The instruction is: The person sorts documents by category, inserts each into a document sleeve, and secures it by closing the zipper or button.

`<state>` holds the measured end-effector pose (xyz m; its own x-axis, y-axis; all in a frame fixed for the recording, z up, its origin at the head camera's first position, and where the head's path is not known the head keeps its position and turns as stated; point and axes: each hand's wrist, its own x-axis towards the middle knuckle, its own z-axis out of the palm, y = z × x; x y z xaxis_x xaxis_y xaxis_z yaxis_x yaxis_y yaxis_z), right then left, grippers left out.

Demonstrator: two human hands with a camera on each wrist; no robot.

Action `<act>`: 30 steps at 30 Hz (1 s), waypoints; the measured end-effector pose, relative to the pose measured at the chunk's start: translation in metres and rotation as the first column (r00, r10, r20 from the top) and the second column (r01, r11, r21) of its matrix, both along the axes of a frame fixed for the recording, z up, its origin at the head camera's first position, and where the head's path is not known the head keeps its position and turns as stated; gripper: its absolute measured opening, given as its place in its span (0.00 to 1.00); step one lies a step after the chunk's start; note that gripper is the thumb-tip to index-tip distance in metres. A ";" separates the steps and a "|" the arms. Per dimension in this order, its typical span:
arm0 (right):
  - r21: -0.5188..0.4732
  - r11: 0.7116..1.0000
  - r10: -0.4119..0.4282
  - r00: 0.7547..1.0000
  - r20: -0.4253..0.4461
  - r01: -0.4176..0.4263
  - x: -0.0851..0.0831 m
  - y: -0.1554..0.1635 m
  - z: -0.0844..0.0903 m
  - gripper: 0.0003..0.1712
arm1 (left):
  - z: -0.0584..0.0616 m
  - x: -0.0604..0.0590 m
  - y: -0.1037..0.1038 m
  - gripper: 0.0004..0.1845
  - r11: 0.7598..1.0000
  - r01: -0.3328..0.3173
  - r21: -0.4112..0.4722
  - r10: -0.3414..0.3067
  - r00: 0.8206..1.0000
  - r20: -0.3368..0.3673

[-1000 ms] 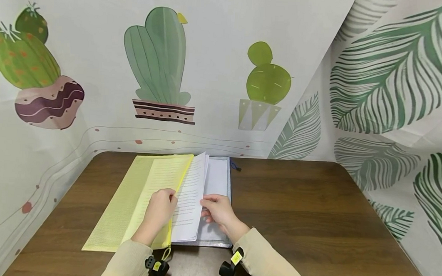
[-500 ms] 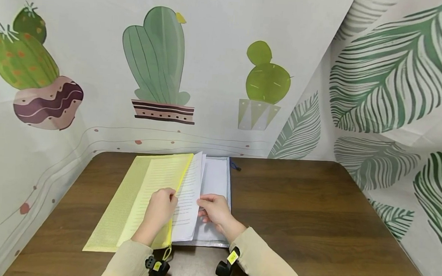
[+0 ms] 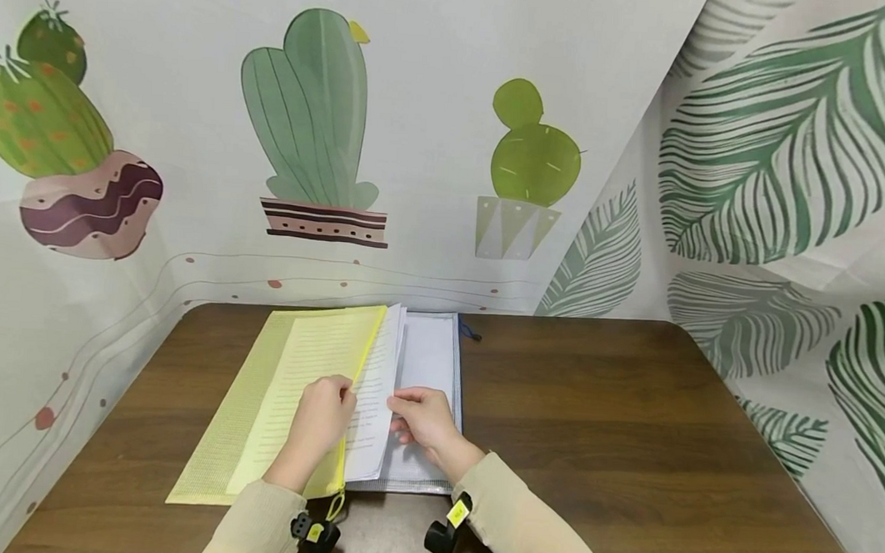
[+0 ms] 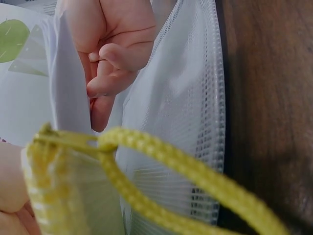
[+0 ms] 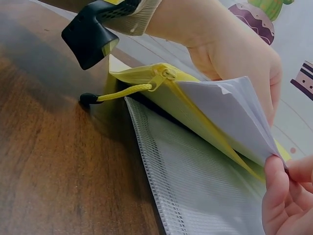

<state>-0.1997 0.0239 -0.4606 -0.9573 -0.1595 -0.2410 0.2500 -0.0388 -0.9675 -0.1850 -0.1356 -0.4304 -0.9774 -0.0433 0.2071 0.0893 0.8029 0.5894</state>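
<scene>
A yellow mesh zip pouch (image 3: 236, 416) lies on the left with its zipped side open. My left hand (image 3: 322, 416) pinches the pouch's edge near the middle of the opening. A stack of printed paper sheets (image 3: 370, 440) is partly inside the pouch, and its right part sticks out. My right hand (image 3: 427, 422) pinches the outer edge of the stack between thumb and fingers, as the right wrist view shows. Under both lies a clear mesh pouch (image 3: 431, 351) with a blue zip edge and white paper visible in it. A yellow zip cord (image 4: 186, 171) hangs at the near corner.
The brown wooden table (image 3: 629, 437) extends to the right of the pouches. A white cloth backdrop (image 3: 437, 101) printed with cacti and leaves stands behind it. Black wrist cameras (image 3: 315, 535) are strapped to both sleeves.
My right hand has moved left with the paper stack, and less of the stack sticks out of the yellow pouch. More of the clear pouch shows. The left hand has stayed in place.
</scene>
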 end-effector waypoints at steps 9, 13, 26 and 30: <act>0.008 1.000 -0.020 1.000 -0.009 0.020 -0.002 -0.006 -0.001 0.16 | 0.002 0.000 0.001 0.10 1.000 -0.005 0.007 0.005 1.000 0.003; 0.023 0.999 -0.022 1.000 -0.016 0.022 -0.001 -0.008 0.000 0.16 | 0.003 0.000 0.001 0.11 1.000 -0.001 0.009 0.001 1.000 0.006; 0.038 0.998 -0.048 0.998 -0.049 0.050 0.002 -0.018 0.002 0.13 | 0.005 0.000 0.002 0.12 1.000 -0.011 0.004 0.011 1.000 0.000; 0.053 0.997 -0.055 0.997 -0.049 0.058 0.001 -0.021 0.001 0.12 | 0.004 0.000 0.003 0.11 1.000 -0.009 -0.002 0.009 1.000 -0.016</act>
